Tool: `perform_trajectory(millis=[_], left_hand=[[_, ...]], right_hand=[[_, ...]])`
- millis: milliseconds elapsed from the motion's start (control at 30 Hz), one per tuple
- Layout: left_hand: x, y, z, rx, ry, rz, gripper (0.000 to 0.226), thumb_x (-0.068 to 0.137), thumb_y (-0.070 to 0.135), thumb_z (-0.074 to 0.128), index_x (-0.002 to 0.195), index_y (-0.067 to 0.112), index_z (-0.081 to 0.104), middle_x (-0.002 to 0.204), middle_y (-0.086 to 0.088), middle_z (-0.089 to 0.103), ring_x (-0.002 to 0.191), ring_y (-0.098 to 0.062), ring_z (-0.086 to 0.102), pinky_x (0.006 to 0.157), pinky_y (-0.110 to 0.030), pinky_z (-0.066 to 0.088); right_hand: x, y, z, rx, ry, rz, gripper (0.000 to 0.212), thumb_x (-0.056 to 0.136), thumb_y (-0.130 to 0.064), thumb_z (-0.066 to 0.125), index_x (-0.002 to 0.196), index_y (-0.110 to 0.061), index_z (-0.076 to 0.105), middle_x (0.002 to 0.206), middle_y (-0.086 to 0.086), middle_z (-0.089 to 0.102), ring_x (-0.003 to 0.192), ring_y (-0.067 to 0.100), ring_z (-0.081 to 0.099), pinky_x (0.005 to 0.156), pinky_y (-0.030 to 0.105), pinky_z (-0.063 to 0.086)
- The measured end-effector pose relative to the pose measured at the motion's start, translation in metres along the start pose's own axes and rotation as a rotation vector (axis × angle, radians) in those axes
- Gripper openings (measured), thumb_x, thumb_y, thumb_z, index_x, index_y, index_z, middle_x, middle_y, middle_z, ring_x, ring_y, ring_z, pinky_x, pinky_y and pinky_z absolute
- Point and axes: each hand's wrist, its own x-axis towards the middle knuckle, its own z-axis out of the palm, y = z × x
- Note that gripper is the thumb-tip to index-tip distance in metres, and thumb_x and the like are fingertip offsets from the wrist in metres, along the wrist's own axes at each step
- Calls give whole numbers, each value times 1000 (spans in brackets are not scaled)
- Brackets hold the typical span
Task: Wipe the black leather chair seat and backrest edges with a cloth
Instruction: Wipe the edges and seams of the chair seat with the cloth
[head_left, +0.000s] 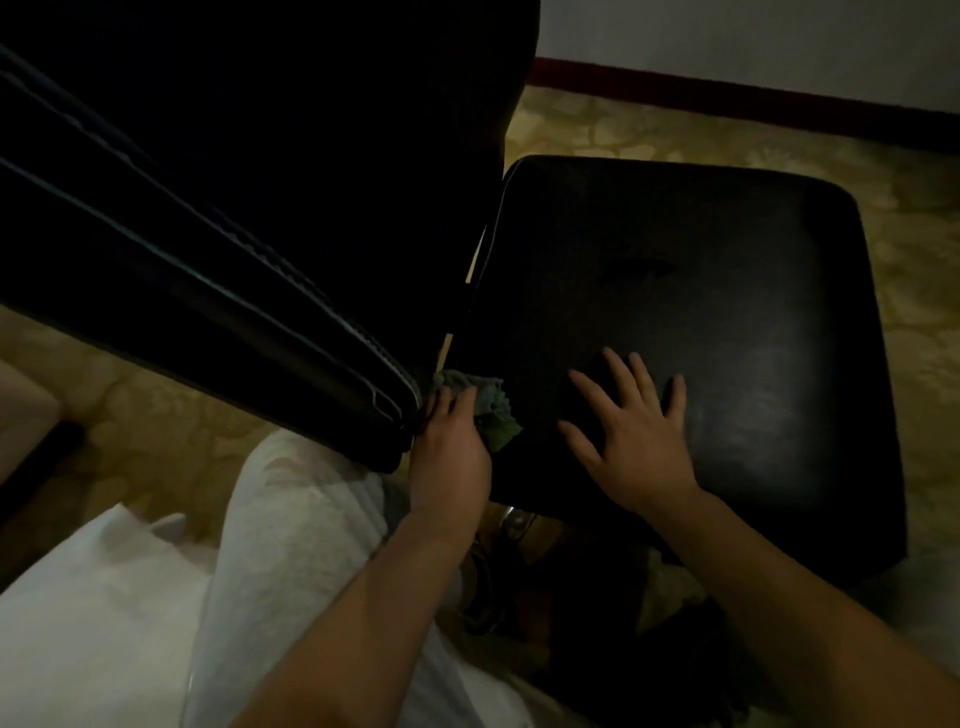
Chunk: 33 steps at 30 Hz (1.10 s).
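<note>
The black leather chair seat (727, 291) fills the right half of the view. Its backrest (218, 223) with light stitched edges rises at the left. My left hand (452, 447) grips a crumpled green cloth (488, 405) at the seat's near left corner, right beside the backrest's lower edge. My right hand (631, 431) lies flat on the seat with fingers spread, a short way to the right of the cloth. Part of the cloth is hidden under my left hand.
Patterned yellowish carpet (675, 130) surrounds the chair. A white wall with a dark red baseboard (727, 96) runs along the back. My light grey trouser leg (291, 545) is at the lower left, close to the backrest. Dark objects lie on the floor under the seat's near edge.
</note>
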Motion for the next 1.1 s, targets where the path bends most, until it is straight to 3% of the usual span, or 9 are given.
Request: perform_trajectory(millis=[133,400,500,633,700,867,1000,1100], left_hand=[[11,-1,-7,-32,-18,27,47,92,-2,47,137,11,52,141,-13,53,131,-32,49,107,-47,42],[27,3,-18,-72,-57,105,42,97,-2,41,136,12,50,144,-8,46,138,-27,39,112,-40,37],[11,7,-16,-56,-40,39,41,101,12,40,141,15,49,153,-9,41,145,-25,32,115,-40,34],[-7,18,-14,-9,-110,-136,54,106,40,33,155,21,28,164,-10,21,151,-26,18,120,-41,24],[-4,19,-10,37,-93,-139,56,105,38,35,156,15,23,163,-11,22,151,-26,18,120,-41,24],[22,18,-2,90,-72,-112,46,103,18,41,148,8,37,153,-15,37,145,-30,28,117,-42,31],[32,16,-5,40,-47,-68,51,101,11,44,151,9,34,158,-15,31,149,-28,22,120,-42,26],[29,10,-10,-5,-94,-48,55,104,19,42,155,11,25,163,-12,21,151,-25,16,122,-39,21]], right_hand=[[30,-6,6,-62,-34,-68,67,89,-70,13,152,-44,12,164,-1,2,150,26,-6,115,64,-5],[30,-9,8,-88,-23,-58,66,91,-70,12,152,-44,11,164,-1,4,150,26,-6,116,61,-7],[29,-9,10,-98,-8,-59,66,91,-70,10,152,-45,11,164,-2,4,150,25,-6,116,61,-6],[30,-7,12,-100,-1,-62,67,91,-71,11,152,-44,13,164,-1,6,150,25,-4,116,61,-4],[30,-7,13,-97,2,-65,67,91,-71,11,152,-44,14,164,-1,6,150,26,-4,116,61,-5],[30,-9,12,-96,5,-60,67,91,-70,10,152,-44,15,164,-1,8,151,26,-3,116,61,-4],[31,-10,11,-85,5,-59,67,91,-70,10,152,-44,15,164,-1,7,150,26,-4,116,61,-5],[31,-10,12,-91,4,-58,66,92,-71,11,152,-44,13,164,-1,6,150,26,-4,116,61,-6]])
